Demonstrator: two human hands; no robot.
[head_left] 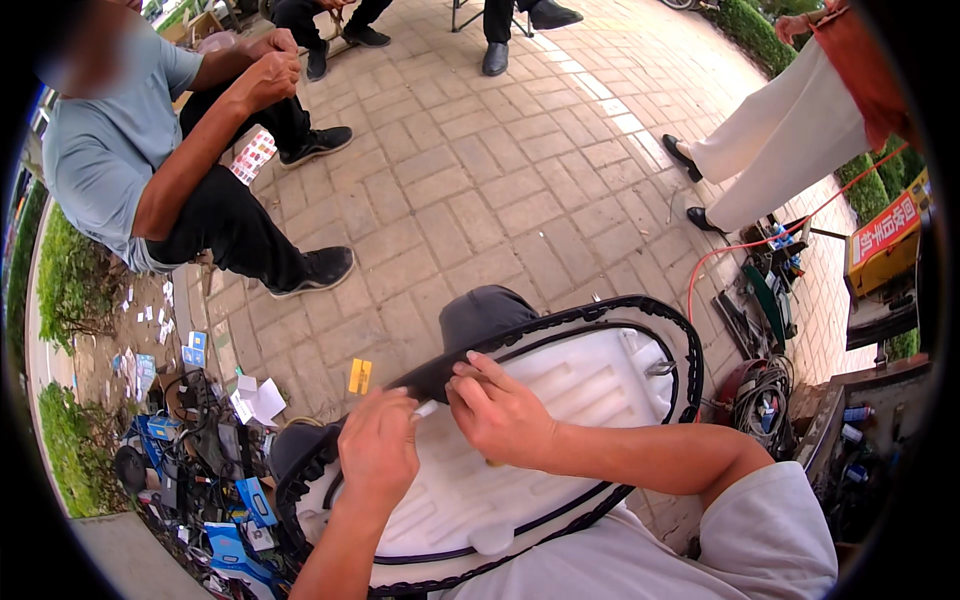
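Black vinyl cover [478,322] w/ ribbed white plastic base [560,400]

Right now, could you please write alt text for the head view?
Both hands, left hand and right hand, press on the black edge of an upturned white seat base in the person's lap. A seated person and scattered tools lie beyond on brick paving.

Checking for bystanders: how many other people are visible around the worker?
3, perhaps more off frame: seated person upper left; dark shoes at top centre; white-trousered legs upper right.
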